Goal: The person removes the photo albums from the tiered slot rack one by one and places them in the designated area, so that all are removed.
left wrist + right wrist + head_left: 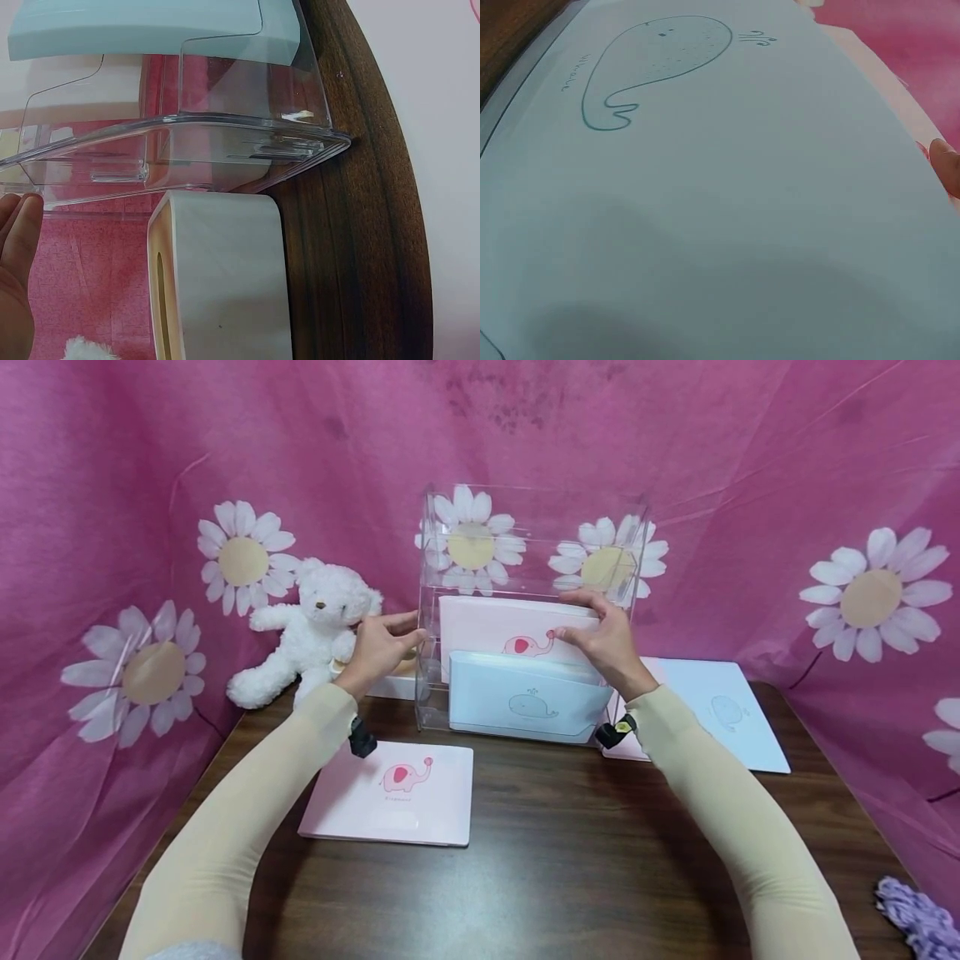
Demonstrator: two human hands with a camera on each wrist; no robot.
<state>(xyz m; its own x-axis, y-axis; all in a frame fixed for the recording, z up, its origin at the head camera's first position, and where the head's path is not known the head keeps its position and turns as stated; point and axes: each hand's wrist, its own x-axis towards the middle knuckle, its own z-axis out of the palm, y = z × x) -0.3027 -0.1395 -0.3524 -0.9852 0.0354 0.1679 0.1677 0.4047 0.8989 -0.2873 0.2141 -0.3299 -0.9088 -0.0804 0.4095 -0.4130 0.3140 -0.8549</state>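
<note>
Two hands are at the rack: our right hand (607, 639) pinches the top of the pink elephant stack (480, 627), thumb in front, while our left hand (378, 647) sets straight fingers against the side of the clear rack (432, 706). The pink stack stands in the rack behind the blue whale stack (491, 706). We'd do best to brace the wall lightly, keep the pinched edge level and avoid bending its corner. Another elephant booklet (386, 814) lies flat on the table (555, 868), nearer us.
</note>
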